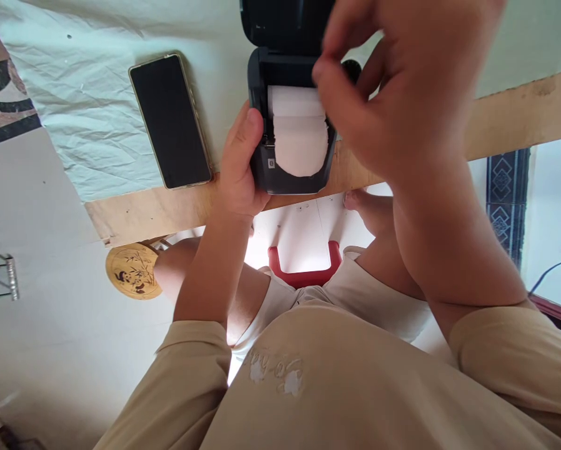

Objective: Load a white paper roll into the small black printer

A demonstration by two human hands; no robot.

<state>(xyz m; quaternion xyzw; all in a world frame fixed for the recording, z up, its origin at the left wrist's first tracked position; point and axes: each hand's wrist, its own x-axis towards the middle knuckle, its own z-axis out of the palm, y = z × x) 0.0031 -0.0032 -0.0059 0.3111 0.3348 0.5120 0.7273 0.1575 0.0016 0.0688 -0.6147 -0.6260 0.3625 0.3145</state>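
Observation:
A small black label printer (292, 182) is tipped toward me at the table's near edge, its lid (283, 25) swung up. Inside lies a white paper roll (295, 101), and its loose end (302, 145) hangs over the front with a rounded, ragged edge. My left hand (242, 159) grips the printer's left side, thumb on the rim. Over the right side of the printer is my right hand (378, 94), slightly blurred, thumb and forefinger drawn together in a pinch beside the lid. Anything between those fingertips is hidden. Part of a dark round object (352, 70) shows behind them.
A dark-screened phone (170, 122) lies left of the printer on a wrinkled pale green cloth (84, 119). The table's bare wooden edge (140, 215) runs below. Under it are my legs, a red stool frame (303, 277) and a round wooden stool top (133, 272).

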